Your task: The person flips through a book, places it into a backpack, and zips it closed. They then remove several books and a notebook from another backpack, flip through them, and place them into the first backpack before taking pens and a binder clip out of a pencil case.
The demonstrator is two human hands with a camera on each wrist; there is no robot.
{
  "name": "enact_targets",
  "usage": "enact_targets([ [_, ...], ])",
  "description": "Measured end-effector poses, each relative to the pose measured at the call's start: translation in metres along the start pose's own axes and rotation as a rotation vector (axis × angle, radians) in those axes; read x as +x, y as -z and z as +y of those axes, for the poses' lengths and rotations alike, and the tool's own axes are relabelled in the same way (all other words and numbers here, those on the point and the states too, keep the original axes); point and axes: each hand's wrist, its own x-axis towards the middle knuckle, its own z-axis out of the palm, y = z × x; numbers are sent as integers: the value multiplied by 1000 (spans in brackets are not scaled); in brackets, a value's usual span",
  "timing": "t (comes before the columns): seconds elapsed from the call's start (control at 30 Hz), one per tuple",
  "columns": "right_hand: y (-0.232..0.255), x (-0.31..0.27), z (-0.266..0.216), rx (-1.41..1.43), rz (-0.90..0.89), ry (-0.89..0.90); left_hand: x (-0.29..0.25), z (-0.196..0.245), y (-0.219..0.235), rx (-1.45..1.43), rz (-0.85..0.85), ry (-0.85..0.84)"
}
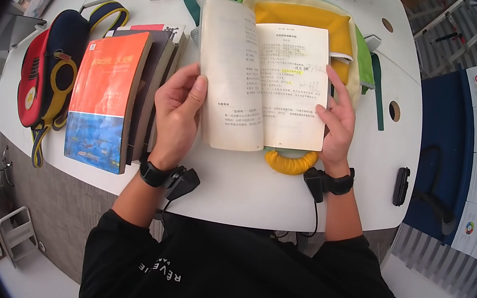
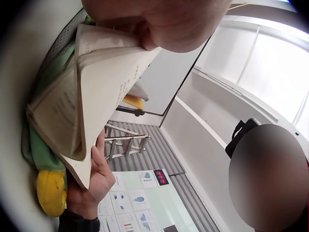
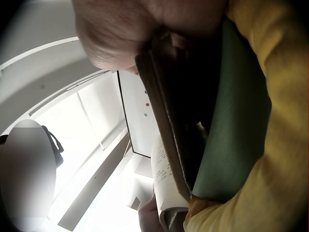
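Printed Chinese text, too small to be read, is seen on the open book [image 1: 269, 88], where some lines are marked in yellow and handwritten notes are pencilled in the margin. White letters, upside down and partly hidden, are shown on the black sleeve shirt [image 1: 161, 271], with "REVE" made out. Lettering on the orange book cover [image 1: 107, 90] cannot be read.

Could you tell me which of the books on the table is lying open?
The white book held between the left hand and right hand, over the yellow-green backpack, is open. The orange and blue book and those stacked beneath it are closed.
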Motion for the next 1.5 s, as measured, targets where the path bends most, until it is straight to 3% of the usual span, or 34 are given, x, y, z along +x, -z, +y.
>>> enact_targets([
  [0.73, 5, 0, 2, -88, -3, 1, 2, -3, 1, 1, 0, -20],
  [1.0, 5, 1, 3, 76, -43, 75, 1, -1, 2, 2, -7, -19],
  [1.5, 3, 0, 2, 13, -28, 15, 1, 0, 3, 18, -18, -10],
])
